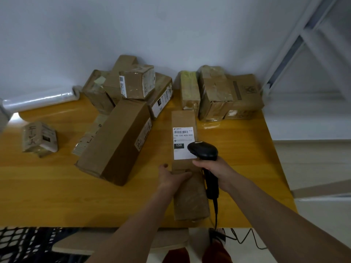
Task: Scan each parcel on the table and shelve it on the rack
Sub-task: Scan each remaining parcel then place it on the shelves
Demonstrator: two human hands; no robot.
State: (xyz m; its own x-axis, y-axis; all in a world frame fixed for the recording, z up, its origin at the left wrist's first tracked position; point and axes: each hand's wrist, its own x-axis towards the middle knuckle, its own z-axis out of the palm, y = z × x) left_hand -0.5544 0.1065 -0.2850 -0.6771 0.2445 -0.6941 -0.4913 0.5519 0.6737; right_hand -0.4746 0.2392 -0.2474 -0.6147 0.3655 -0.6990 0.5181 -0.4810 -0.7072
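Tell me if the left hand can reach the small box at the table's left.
Probably yes: the left hand only rests on the long parcel, and bare table lies between it and the small box.

Both bare forearms reach forward from the near edge, converging toward each other. The left hand [171, 176] lies palm down with fingers extended and thumb out to its right, pressing flat on the surface under it. Just to its right and slightly farther forward, the right hand [213, 170] is curled tight around a black handle, wrist bent, thumb pointing toward the left hand.
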